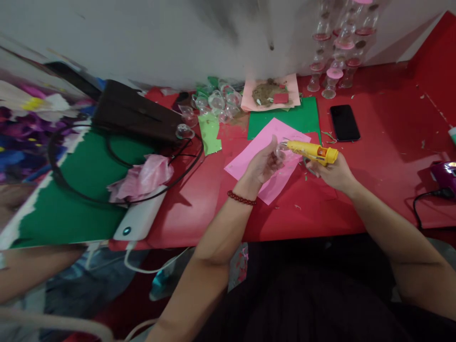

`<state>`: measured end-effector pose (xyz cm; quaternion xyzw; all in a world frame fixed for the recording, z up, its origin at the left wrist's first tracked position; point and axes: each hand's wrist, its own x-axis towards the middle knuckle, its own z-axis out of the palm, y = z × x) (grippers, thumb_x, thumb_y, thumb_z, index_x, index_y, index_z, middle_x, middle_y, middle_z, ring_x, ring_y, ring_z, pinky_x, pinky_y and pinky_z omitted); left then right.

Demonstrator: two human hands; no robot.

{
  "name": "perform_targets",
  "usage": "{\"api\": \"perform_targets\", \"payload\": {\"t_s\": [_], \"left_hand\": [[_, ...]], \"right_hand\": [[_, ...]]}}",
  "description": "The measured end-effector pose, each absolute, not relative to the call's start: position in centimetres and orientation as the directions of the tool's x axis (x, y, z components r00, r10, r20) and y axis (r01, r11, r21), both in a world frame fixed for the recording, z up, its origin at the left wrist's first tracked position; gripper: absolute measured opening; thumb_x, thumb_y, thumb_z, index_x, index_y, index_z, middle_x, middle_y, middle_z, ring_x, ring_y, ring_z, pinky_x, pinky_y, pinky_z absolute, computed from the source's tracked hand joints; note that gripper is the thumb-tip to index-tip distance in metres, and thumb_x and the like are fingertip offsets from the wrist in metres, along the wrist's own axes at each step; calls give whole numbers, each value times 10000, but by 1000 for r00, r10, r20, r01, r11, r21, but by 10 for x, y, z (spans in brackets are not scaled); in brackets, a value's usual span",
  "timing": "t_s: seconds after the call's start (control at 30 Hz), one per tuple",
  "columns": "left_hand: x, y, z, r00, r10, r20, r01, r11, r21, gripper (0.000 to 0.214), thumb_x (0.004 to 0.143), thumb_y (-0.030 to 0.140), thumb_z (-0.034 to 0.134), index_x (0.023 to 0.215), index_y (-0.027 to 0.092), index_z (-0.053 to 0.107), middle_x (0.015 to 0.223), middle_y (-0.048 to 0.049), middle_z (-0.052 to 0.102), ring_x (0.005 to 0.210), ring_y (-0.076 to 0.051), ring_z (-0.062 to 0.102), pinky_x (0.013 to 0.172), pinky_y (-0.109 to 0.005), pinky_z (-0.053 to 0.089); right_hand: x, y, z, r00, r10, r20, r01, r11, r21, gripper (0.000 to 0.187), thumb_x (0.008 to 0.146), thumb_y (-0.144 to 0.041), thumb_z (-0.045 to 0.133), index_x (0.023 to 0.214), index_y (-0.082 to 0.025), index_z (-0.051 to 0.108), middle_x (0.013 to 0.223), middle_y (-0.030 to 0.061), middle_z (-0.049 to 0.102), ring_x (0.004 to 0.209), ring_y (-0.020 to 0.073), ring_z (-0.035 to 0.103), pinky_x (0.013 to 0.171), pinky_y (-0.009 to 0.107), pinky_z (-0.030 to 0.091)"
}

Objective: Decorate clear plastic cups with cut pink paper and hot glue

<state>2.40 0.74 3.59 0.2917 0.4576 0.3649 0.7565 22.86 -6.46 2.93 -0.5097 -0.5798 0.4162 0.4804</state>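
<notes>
A yellow hot glue gun [309,151] is gripped in my right hand [333,175], its nozzle pointing left. My left hand [264,164] has its fingers closed around a small clear plastic cup [281,151]. The nozzle tip is at the cup's rim; whether it touches, I cannot tell. Beneath both hands lies a pink paper sheet [245,161] on the red table [192,209]. Behind it a green sheet [311,118] carries peach paper [294,102] with a heap of brown sand [265,92] and a small red piece [280,98].
Clear cups [217,100] cluster at the back, near a dark brown case [137,114]. Stacked cups with pink discs [335,73] stand at back right. A phone [345,122] lies on the right. A black cable loops around pink crumpled plastic [151,173] and a white power bank [140,218]. Another person's arm [39,270] shows at left.
</notes>
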Motion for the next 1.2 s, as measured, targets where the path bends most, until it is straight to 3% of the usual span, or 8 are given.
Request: {"api": "perform_targets", "payload": {"t_s": [0.37,1.2], "left_hand": [[24,9,34,295,836,-463,-307,541,783,445,936,597,769,808,173,730,616,29,639,455,-34,519,491,-166,460],[27,4,48,283,830,-481,-332,555,763,393,977,511,749,794,165,731,596,30,630,481,-41,544,486,-159,433]], "right_hand": [[229,-64,25,26,993,116,202,109,-973,472,775,-654,825,804,-203,688,550,-49,492,489,96,408,457,273,343],[228,-66,31,22,990,141,189,134,-973,481,760,-667,826,795,-207,689,541,-61,492,499,100,406,483,279,367]]}}
